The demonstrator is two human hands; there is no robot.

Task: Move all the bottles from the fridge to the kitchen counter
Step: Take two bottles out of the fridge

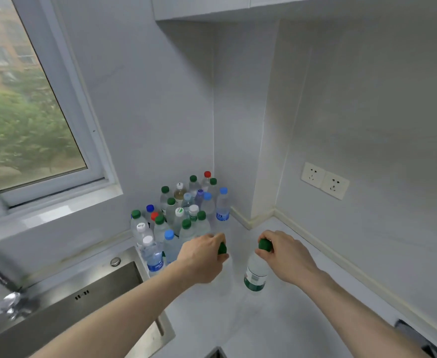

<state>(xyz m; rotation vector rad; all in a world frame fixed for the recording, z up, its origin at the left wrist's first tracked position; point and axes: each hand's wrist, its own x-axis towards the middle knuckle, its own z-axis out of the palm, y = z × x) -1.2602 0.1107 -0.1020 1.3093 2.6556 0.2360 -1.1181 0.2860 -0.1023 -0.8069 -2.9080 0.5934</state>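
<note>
The left hand (203, 255) was curled tight round the neck of a bottle, its fingers wrapped over the top so that only the green cap (222, 248) showed past the knuckles; the body of that bottle was hidden under the hand and could not be made out. The right hand (283, 257) had its fingers and thumb closed on the green cap (264, 245) of a second bottle (255, 273), gripping it from above. That bottle hung below the fingers, clear with a green label near its base, its long axis nearly upright and leaning a little, cap uppermost, base at or just above the counter (277, 319); whether it touched the surface was not clear.

Both held bottles were near each other over the counter, just in front of a cluster of bottles (183, 215) standing upright in the corner against the wall, with green, blue, white and red caps. The left hand was just beside the nearest of that cluster. A steel sink (88, 301) lay to the left, a window (26, 99) above it, and two wall sockets (324, 180) were on the right.
</note>
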